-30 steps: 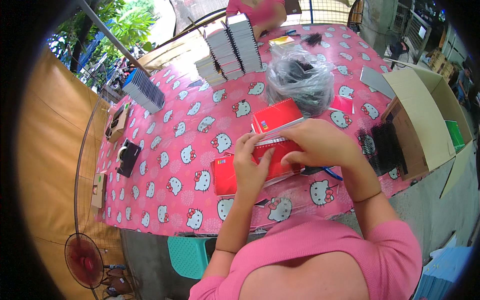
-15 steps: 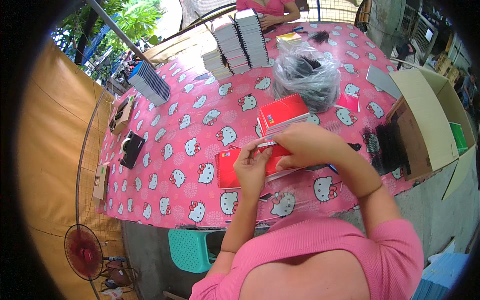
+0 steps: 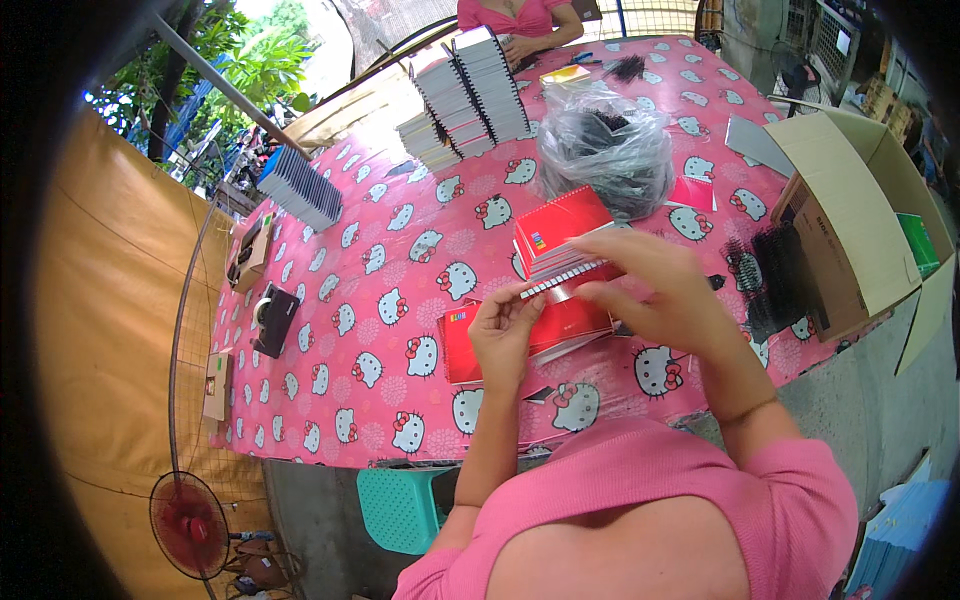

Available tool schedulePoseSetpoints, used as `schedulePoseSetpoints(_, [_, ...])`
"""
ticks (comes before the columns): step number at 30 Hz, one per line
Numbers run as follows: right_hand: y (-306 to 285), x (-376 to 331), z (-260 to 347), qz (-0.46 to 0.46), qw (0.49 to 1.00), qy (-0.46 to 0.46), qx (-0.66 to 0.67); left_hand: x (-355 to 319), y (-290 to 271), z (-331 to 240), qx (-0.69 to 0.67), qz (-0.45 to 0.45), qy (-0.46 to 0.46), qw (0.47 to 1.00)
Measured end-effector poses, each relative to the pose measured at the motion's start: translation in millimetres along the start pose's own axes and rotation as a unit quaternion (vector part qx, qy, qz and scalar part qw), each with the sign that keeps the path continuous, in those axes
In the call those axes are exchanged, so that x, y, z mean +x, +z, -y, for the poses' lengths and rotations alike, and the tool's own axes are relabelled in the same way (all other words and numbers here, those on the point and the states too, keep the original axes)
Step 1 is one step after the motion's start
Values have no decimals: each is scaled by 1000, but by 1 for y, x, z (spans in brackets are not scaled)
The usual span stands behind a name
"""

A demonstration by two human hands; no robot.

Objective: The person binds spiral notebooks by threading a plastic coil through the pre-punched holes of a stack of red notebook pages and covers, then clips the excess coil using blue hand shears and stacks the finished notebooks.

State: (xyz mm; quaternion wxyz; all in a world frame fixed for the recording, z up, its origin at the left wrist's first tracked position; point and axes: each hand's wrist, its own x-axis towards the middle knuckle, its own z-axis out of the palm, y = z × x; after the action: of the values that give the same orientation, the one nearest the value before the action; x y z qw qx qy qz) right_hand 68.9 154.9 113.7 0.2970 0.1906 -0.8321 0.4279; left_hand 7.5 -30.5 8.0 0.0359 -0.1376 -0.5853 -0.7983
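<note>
My left hand (image 3: 503, 338) pinches the left end of a red spiral notebook (image 3: 592, 275), whose bound edge shows as a black-and-white toothed strip. Over the notebook's right end, my right hand (image 3: 655, 285) has its fingers stretched out and thumb apart from them; whether it touches the edge I cannot tell. Just beyond lies a stack of red spiral notebooks (image 3: 562, 228). More red notebooks (image 3: 460, 350) lie flat beneath my hands, partly covered by them.
A clear plastic bag of black coils (image 3: 610, 150) stands beyond the red stack. Tall stacks of spiral-bound books (image 3: 470, 95) and a blue-topped stack (image 3: 300, 190) sit farther left. A tape dispenser (image 3: 274, 320) is at left, a cardboard box (image 3: 850, 220) at right. Another person (image 3: 520, 25) sits opposite.
My right hand has opened and drawn slightly right, baring the toothed edge of the notebook. My left hand keeps its pinch. The whole view has shifted a little.
</note>
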Motion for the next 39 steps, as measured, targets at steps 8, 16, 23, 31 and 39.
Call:
schedulePoseSetpoints(8, [6,-154,-139,37,950,160,-264,20,19,-17,-57,42,77,995])
schedulePoseSetpoints(16, [15,-161,-128,114,905,277,-302,-26,11,-3,370,141,271,878])
schedulePoseSetpoints(23, [9,-102,-25,78,989,93,-78,-28,16,7,318,91,258,908])
schedulePoseSetpoints(31, [9,-94,-17,157,961,224,28,-33,15,10,310,77,266,910])
schedulePoseSetpoints(39, [-5,-134,-65,274,893,290,209,-31,-3,-2,394,236,269,846])
